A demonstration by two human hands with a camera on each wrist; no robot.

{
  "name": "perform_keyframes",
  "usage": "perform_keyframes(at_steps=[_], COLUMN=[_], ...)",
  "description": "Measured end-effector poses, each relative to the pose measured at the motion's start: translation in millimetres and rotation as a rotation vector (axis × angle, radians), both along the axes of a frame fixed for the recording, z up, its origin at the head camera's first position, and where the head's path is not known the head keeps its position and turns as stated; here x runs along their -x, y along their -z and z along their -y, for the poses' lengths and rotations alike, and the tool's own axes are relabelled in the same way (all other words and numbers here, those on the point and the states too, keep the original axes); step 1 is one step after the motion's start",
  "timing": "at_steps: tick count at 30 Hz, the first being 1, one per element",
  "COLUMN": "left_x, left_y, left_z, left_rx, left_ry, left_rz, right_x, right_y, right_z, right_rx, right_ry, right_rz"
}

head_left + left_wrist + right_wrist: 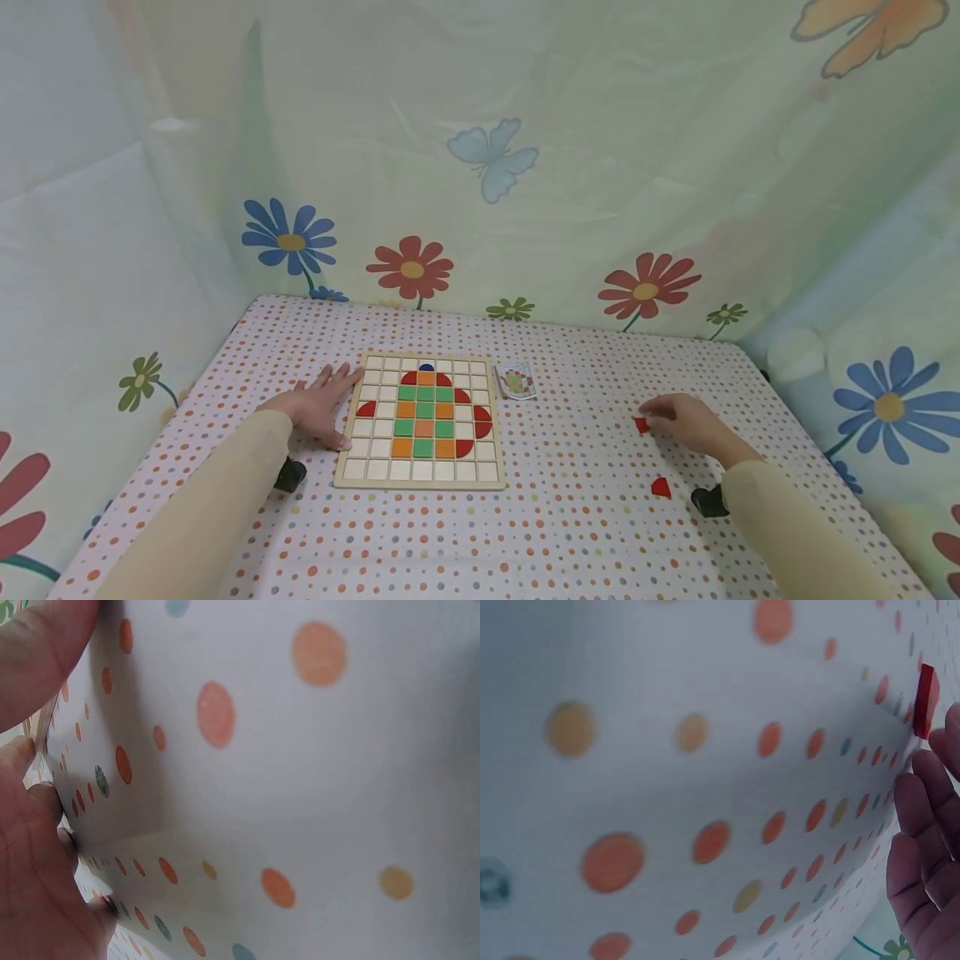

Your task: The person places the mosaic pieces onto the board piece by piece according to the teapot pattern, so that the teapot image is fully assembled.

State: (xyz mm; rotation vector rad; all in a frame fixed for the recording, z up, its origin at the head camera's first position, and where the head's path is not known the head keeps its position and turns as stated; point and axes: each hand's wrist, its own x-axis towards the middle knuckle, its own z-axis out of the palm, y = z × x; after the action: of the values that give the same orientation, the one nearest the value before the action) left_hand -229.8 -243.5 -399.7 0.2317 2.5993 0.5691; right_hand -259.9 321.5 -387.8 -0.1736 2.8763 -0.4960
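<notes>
My left hand (318, 406) lies with spread fingers along the left edge of a wooden grid board (356, 482); its thumb and fingertips touch the frame. Green tiles (424, 410), orange tiles (405, 410) and red quarter-circle tiles (465, 448) fill some squares, with one blue piece (426, 367) near the top. Well to the right, my right hand (693, 425) pinches a red quarter-circle tile (642, 425) at the tips of thumb and forefinger, low over the table. In the right wrist view a red tile (928, 701) shows beside the fingertips; the exact contact is unclear.
Another red tile (660, 487) lies on the dotted tablecloth (570, 533), nearer me than the right hand. Beside the board's upper right corner rests a small printed pattern card (516, 381). A flowered curtain (540, 233) hangs behind and at both sides of the table.
</notes>
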Motion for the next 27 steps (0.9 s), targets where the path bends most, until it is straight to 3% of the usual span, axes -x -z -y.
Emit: perform_keyframes(at_steps=[15,27], left_x=[1.8,1.0], left_y=[2.4,2.8], left_z=[1.5,1.4], left_rx=[-0.006,0.002], left_ry=[0.012,0.006], left_rz=[-0.002,-0.005], right_x=[1.8,1.7], right_y=[9.9,10.3], right_z=[8,7], right_rx=[-0.072,-0.013], right_ry=[0.129,0.083], right_rz=[-0.034,0.010])
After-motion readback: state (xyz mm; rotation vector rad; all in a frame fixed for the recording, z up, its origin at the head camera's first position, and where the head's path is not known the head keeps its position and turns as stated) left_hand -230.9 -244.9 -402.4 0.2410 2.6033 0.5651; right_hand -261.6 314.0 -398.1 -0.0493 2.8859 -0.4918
